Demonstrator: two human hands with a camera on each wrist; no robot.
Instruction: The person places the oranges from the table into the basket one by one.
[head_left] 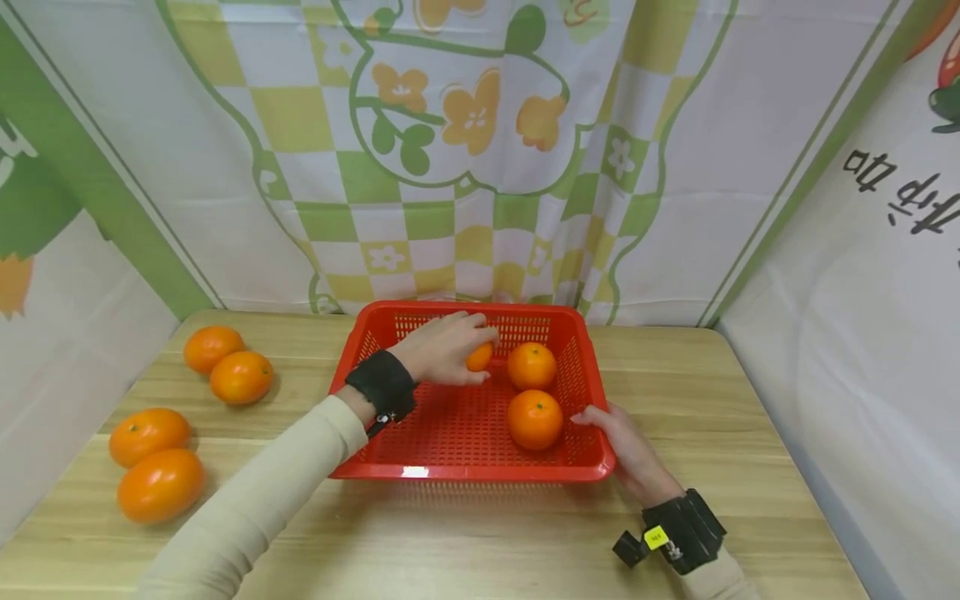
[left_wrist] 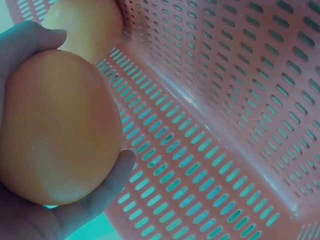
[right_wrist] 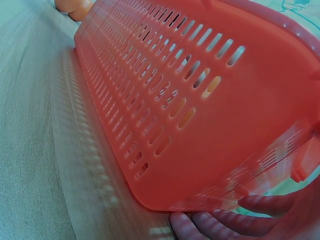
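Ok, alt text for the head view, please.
The left hand grips an orange inside a red basket holding two more oranges; the right hand holds the basket's right side. Four other oranges lie on the wooden table to the left.

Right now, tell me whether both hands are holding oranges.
No, the left hand holds an orange, while the right hand grips the red basket at its right side.

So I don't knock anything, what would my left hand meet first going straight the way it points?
Likely the farther free orange in the basket, just right of the held orange. Depth is unclear, so your left hand might pass above it.
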